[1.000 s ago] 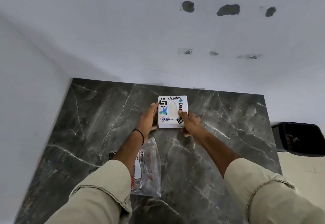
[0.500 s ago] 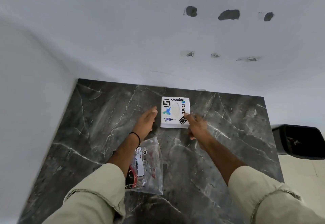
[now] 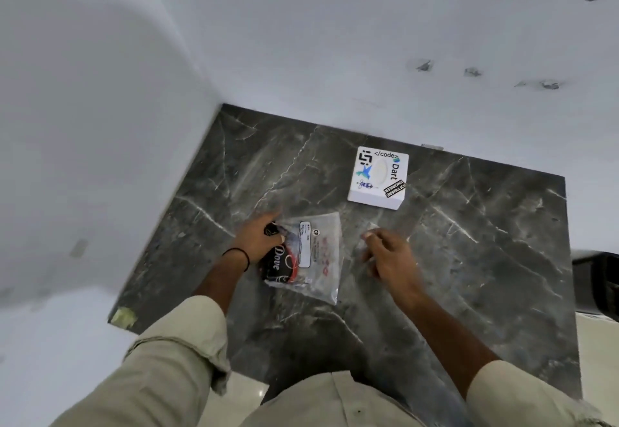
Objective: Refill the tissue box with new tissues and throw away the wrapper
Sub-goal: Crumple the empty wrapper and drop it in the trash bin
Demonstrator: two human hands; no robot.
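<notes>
Head-camera view of a dark marble countertop (image 3: 469, 259), where a clear plastic wrapper (image 3: 318, 252) lies flat and is taken as the landmark. A white sticker-covered tissue box (image 3: 378, 177) is seen beyond the wrapper and slightly to its right, well apart from it and close to the wall. The left hand (image 3: 258, 242) is laid on the wrapper's left edge, its fingers (image 3: 269, 222) curled loosely over the plastic near a dark, red-trimmed item marked "Dove"; whether the film is actually pinched cannot be told. The right hand (image 3: 388, 256) is held just right of the wrapper, fingertips (image 3: 368, 235) drawn narrowly together, apparently empty and clear of the plastic. A black bin (image 3: 599, 279) is partly visible far right of the wrapper, off the counter. Trouble is judged likely at the pick-up: thin film could slip from a one-sided grip, or the contents could spill if it is lifted by the wrong end. A hurried carry across the counter could also be expected to miss the bin.
</notes>
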